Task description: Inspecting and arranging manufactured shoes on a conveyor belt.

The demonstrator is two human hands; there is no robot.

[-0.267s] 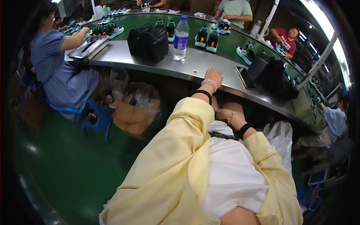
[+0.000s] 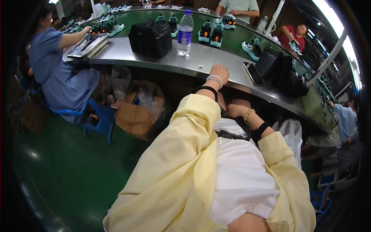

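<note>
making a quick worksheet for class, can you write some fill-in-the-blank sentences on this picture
1. The phone lies to the ____ of the left hand.
2. The bottle beside the black racks has a ____ cap.
3. The person's sleeves are pale ____.
4. In the picture, the right hand appears ____ (higher or lower) than the left hand.

Missing words: right; blue; yellow; lower.

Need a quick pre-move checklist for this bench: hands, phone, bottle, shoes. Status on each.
1. Left hand clear of the phone: ok, apart, at the metal bench's near edge.
2. Right hand empty: cannot tell, low by the lap, fingers hidden.
3. Phone off the bench: not ok, lying right of the left hand.
4. Water bottle upright and capped: ok.
5. Nearest shoe pair beyond the bench, on the green surface: ok.
</note>
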